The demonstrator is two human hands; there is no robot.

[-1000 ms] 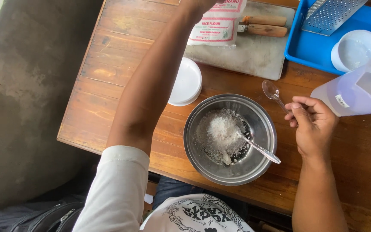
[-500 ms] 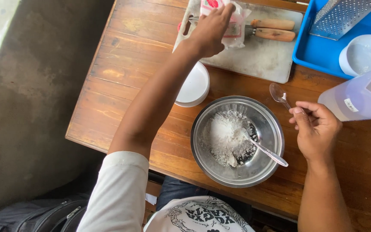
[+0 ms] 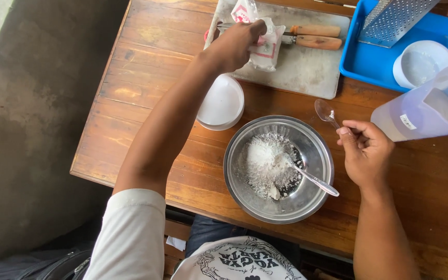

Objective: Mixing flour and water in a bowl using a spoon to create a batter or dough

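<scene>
A person's left hand (image 3: pixel 234 44) clamped a flour packet (image 3: pixel 263 44); right hand (image 3: pixel 366 153) pinched a spoon (image 3: pixel 326 113) (tilting the open packet risked spillage).

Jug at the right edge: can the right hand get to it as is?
Probably yes. The right hand lies just beside the translucent jug with only bare table between, though its fingers already pinch a small spoon.

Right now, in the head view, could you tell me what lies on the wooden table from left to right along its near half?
Round white plastic lid → steel mixing bowl of white flour → right hand holding a clear plastic spoon → translucent plastic measuring jug.
</scene>
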